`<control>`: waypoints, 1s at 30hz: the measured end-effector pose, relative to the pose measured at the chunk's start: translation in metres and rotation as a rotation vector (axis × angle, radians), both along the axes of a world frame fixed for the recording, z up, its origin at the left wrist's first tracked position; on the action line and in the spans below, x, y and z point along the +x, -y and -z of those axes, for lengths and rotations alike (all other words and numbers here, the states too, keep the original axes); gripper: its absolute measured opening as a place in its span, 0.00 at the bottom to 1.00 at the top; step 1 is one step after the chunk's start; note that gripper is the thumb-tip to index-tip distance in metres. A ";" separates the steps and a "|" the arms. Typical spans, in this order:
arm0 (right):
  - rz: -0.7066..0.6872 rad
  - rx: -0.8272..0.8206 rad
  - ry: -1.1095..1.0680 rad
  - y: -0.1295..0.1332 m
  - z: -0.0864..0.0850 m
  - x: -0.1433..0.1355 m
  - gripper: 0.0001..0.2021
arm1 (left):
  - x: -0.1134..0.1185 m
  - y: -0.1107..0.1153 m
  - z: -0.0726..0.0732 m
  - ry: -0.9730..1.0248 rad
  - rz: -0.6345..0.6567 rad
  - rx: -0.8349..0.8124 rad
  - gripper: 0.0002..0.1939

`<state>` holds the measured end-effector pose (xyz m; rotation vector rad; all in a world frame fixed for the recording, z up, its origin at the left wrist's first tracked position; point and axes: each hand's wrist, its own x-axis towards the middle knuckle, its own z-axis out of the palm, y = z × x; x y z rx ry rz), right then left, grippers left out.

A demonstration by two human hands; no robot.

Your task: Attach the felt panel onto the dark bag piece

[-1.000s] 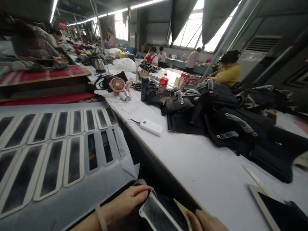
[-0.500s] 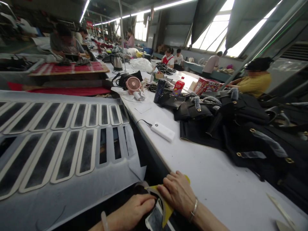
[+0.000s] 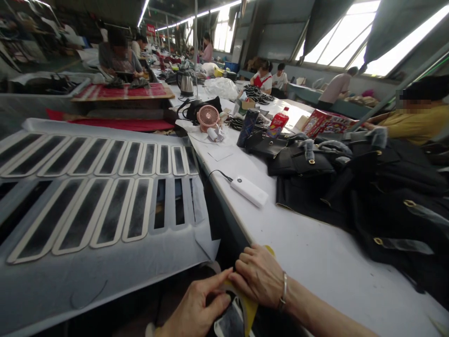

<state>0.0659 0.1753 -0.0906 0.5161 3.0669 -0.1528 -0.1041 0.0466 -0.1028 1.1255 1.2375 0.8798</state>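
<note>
Low in the middle, at the near edge of the white table, my right hand [image 3: 259, 276] is closed around a yellow-backed strip [image 3: 250, 311] with a grey curved edge. My left hand [image 3: 199, 306] meets it from the left, forefinger stretched to the right fingers and thumb bent over the work. Between the hands is a dark panel [image 3: 229, 320] with a pale border, partly covered by the fingers. My left fingers close on the edge of this work, though their exact hold is hidden.
Left, a grey sheet [image 3: 140, 262] bears rows of dark panels with pale frames [image 3: 136, 208]. On the white table [image 3: 294, 262] lie a white power bank [image 3: 249, 191], a pink fan [image 3: 208, 118] and black bags [image 3: 396, 196]. Several people work farther back; one in yellow [image 3: 414, 124] sits right.
My left forefinger has stretched up to touch the right hand's fingers. The right hand keeps its hold on the yellow strip. The head view has turned a little to the left.
</note>
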 end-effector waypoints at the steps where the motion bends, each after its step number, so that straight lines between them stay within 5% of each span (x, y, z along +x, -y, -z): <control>1: -0.007 0.005 0.003 0.000 0.000 0.000 0.20 | 0.000 -0.001 -0.004 -0.025 -0.001 0.029 0.22; 11: -0.068 0.000 0.015 0.003 0.002 0.008 0.20 | -0.004 -0.004 -0.008 -0.420 0.193 0.128 0.22; 22: 0.149 -0.066 0.018 0.042 0.016 0.027 0.20 | -0.010 -0.010 -0.027 -0.259 0.318 0.181 0.19; 30: 0.302 -0.061 0.022 0.061 0.015 0.033 0.23 | 0.000 -0.030 0.011 0.136 0.264 -0.166 0.20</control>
